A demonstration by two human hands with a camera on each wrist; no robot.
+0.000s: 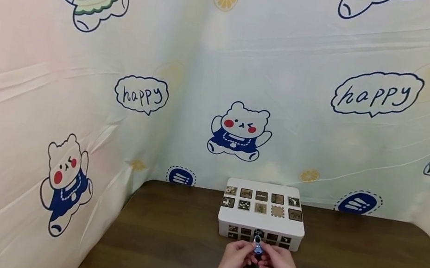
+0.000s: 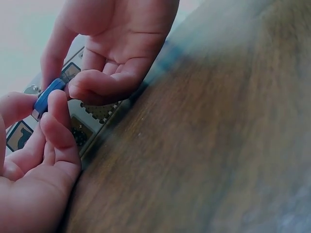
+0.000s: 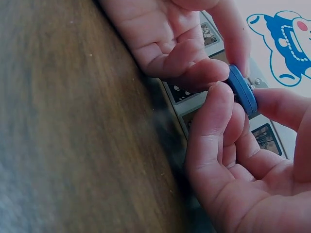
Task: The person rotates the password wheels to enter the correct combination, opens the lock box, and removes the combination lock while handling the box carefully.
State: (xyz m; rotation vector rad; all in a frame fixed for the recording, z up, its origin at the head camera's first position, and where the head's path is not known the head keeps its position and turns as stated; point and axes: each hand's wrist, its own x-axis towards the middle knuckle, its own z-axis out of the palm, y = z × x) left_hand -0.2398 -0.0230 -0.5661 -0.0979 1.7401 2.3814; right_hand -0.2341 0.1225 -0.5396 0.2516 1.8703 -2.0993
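A small blue padlock (image 1: 258, 248), with a pale loop at its top, is in front of the white box (image 1: 260, 221), close to the latch (image 1: 259, 233) on its front wall. My left hand (image 1: 235, 259) pinches it from the left between thumb and fingers. From the other side, my right hand (image 1: 280, 266) pinches it too. Seen edge-on in the right wrist view, the padlock (image 3: 242, 89) has a flat, rounded body, and a bit of metal shows beside it. Fingers cover parts of it in both wrist views.
Small dark and tan square pictures cover the box's lid and front. The box stands near the back edge of the brown wooden table (image 1: 164, 238). A pale cloth (image 1: 290, 136) printed with bears and the word "happy" hangs behind and at the sides.
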